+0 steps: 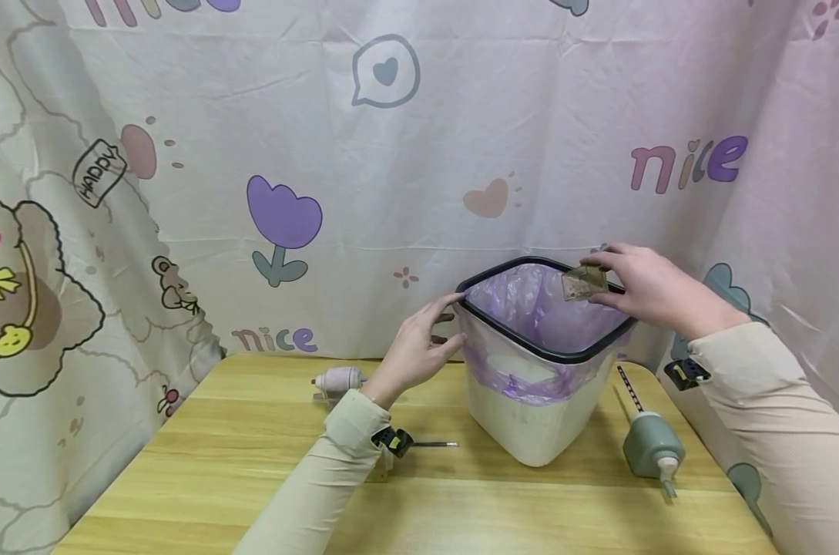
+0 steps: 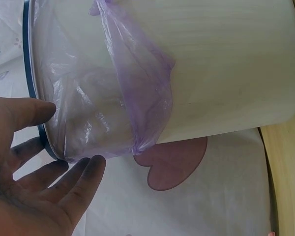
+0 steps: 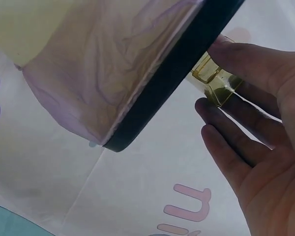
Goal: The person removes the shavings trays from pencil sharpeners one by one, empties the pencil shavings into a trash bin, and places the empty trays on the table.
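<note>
A white trash bin with a black rim stands on the table, lined with a translucent purple bag folded over its edge. My left hand touches the bin's left corner, its fingers spread and slightly bent about the rim, with the thumb on the bag in the left wrist view. Over the bin's right side, my right hand pinches a small clear yellowish box between thumb and fingers. In the right wrist view the black rim hides part of this yellowish box.
A grey-green bottle-shaped thing with a pale spout and a dark dotted strip lies right of the bin. Left of it sits a pinkish cylindrical thing. A thin metal rod pokes out by my left wrist. A printed curtain hangs behind the table.
</note>
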Demonstrator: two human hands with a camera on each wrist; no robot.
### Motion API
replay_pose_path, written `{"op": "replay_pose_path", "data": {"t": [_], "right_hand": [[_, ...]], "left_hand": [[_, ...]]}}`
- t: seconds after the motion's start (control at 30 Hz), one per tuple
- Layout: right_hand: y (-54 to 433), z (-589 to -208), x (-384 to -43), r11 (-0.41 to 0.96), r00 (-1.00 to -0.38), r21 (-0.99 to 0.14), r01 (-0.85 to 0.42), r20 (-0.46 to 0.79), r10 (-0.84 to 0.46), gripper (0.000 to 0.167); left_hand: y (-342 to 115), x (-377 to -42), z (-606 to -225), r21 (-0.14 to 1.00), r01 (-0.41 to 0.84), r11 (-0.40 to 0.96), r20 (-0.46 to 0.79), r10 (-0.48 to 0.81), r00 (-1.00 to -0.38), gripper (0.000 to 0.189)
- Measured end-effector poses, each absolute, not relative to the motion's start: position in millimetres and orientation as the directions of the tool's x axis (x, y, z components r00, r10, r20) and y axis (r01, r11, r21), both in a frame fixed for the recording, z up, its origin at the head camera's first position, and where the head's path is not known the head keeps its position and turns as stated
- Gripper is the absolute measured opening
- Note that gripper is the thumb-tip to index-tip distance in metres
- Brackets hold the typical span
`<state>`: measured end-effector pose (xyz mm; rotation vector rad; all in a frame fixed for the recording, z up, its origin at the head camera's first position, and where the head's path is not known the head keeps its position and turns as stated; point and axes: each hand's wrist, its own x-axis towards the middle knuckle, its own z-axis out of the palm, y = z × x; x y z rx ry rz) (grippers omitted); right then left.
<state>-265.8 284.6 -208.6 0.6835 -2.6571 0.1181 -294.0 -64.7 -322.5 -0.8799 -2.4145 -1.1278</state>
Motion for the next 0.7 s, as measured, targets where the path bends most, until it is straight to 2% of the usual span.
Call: {"op": "replay_pose_path", "data": {"t": [0.53,0.7], "right_hand": [[280.9,-208.7,-264.5,0.851,-0.764,0.054,-0.523,0.414,-0.495,0.055],[279.2,-209.2,-264.4,0.841,-0.750,0.073,-0.536,0.415,-0.515,0.055]], "left_hand": [[-63.7,-293.8,-322.2,0.619,0.640,0.454,0.503,0.396,-0.768,0.062],[-64.1,-292.9,-321.7,0.605,0.639,0.474,0.506,0.391,-0.769,0.061]]}}
